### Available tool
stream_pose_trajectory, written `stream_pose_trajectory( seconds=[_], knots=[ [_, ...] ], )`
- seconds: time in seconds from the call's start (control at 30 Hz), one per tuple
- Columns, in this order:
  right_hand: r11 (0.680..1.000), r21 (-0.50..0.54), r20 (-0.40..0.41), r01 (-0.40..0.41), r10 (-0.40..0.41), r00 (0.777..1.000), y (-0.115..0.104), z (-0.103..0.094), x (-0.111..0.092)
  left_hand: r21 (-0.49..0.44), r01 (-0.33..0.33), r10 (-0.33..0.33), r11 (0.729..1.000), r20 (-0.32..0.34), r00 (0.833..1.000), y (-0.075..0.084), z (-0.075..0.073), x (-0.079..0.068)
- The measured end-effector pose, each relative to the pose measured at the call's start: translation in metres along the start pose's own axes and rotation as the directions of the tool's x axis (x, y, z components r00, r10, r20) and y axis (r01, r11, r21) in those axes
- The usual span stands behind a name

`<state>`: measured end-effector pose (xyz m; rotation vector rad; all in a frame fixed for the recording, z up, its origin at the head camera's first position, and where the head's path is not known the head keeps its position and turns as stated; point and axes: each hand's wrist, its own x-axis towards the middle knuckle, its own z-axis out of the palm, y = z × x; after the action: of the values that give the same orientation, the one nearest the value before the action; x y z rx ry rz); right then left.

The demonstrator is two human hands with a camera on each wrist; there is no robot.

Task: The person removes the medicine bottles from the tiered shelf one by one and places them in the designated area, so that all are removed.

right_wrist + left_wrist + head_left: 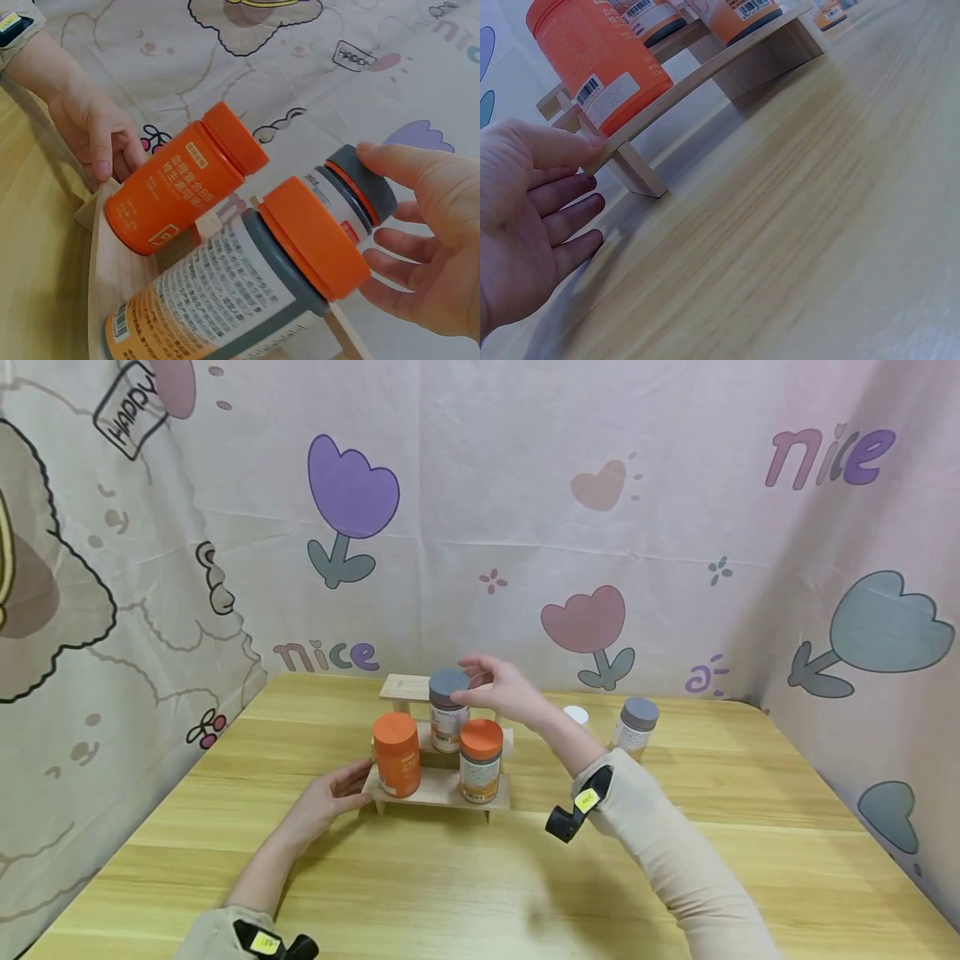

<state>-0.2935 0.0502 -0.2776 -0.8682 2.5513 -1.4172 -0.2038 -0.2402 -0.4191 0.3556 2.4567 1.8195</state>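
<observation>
A stepped wooden stand (435,787) holds three supplement bottles. My right hand (510,695) pinches the grey lid of a white-labelled bottle (448,725), which is upright at the middle step; in the right wrist view the thumb (390,161) lies on the lid. On the lowest step are an all-orange bottle (398,762) at left and an orange-lidded bottle (480,770) at right. My left hand (324,803) holds the stand's lower left corner. The left wrist view has its thumb (566,148) over the shelf end, the index finger beneath and the other fingers loose.
Right of the stand, behind my right forearm, stand another grey-lidded bottle (636,725) and something with a white lid (576,715), both partly hidden. The wooden table (465,877) reaches back to a printed cloth backdrop (480,510).
</observation>
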Motion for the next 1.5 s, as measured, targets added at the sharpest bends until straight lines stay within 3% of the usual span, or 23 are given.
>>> stream_pose_trajectory(
  seconds=[0.4,0.97,1.33,1.5],
  knots=[
    [1.0,-0.02,0.006,0.002,-0.002,1.0,-0.003,0.011,0.006,-0.015,0.013,-0.013,1.0,0.004,1.0,0.001,0.0,0.0],
    [0.997,-0.048,-0.092,0.058,-0.062,0.994,-0.002,0.014,0.001,-0.011,0.017,-0.017,1.0,0.001,1.0,0.002,0.0,0.0],
    [0.992,-0.004,-0.18,0.124,-0.122,0.976,-0.009,0.005,-0.002,-0.008,0.008,-0.008,1.0,-0.006,1.0,0.001,0.0,0.001],
    [0.982,0.025,-0.259,0.187,-0.174,0.95,-0.009,-0.004,-0.004,-0.013,0.009,-0.009,1.0,-0.009,1.0,0.001,0.001,0.001]
  ],
)
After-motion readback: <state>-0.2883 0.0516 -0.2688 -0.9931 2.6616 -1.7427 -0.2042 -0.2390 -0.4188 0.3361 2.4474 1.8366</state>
